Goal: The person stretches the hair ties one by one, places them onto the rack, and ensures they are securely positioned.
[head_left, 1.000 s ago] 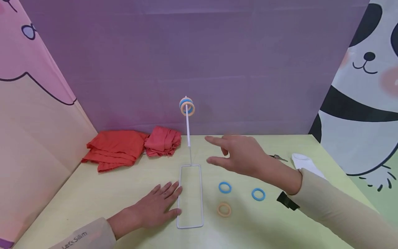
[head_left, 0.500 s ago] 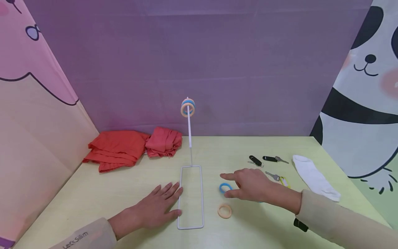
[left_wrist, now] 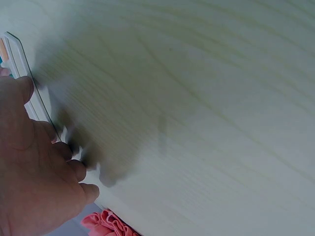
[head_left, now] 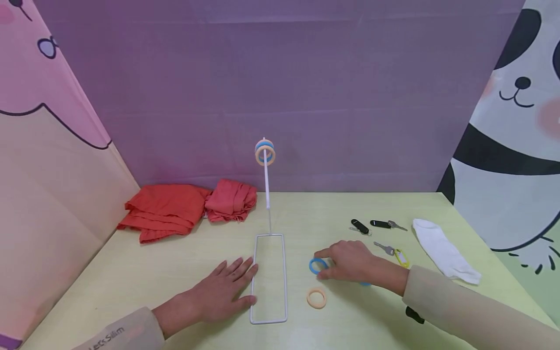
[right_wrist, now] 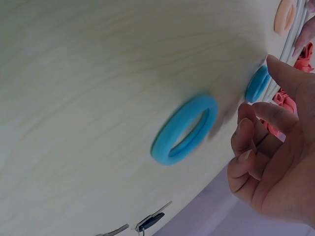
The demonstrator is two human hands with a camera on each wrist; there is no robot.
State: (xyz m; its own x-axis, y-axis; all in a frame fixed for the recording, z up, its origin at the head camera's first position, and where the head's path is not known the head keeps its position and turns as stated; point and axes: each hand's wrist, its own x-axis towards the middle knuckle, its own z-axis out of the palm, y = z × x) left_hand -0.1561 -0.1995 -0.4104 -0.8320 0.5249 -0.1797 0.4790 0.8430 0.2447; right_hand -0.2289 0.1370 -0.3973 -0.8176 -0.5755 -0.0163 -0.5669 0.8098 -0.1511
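My right hand point(head_left: 350, 261) pinches a blue ring point(head_left: 315, 267) between thumb and forefinger, the ring lying at table level. In the right wrist view the same hand point(right_wrist: 280, 132) spans that ring point(right_wrist: 257, 84), its other fingers curled. A second blue ring point(right_wrist: 184, 130) lies under the wrist, mostly covered in the head view. Nearer me lies a beige ring point(head_left: 316, 298). My left hand point(head_left: 218, 294) rests flat, its fingertips on the left side of the white wire base point(head_left: 285, 287). From that base rises a white rod point(head_left: 266, 187), with blue and beige rings point(head_left: 265, 151) threaded near its top.
Folded red cloths point(head_left: 168, 211) lie at the back left. Keys with black tags point(head_left: 359, 226) and a key with a yellow tag point(head_left: 401, 258) lie behind my right hand, and a white sock point(head_left: 446, 250) lies to its right. A purple curtain point(head_left: 306, 97) hangs behind the table.
My right hand has come down from beside the rod toward me to the nearer-left blue ring, and its thumb and forefinger have closed on it. The left hand stays put.
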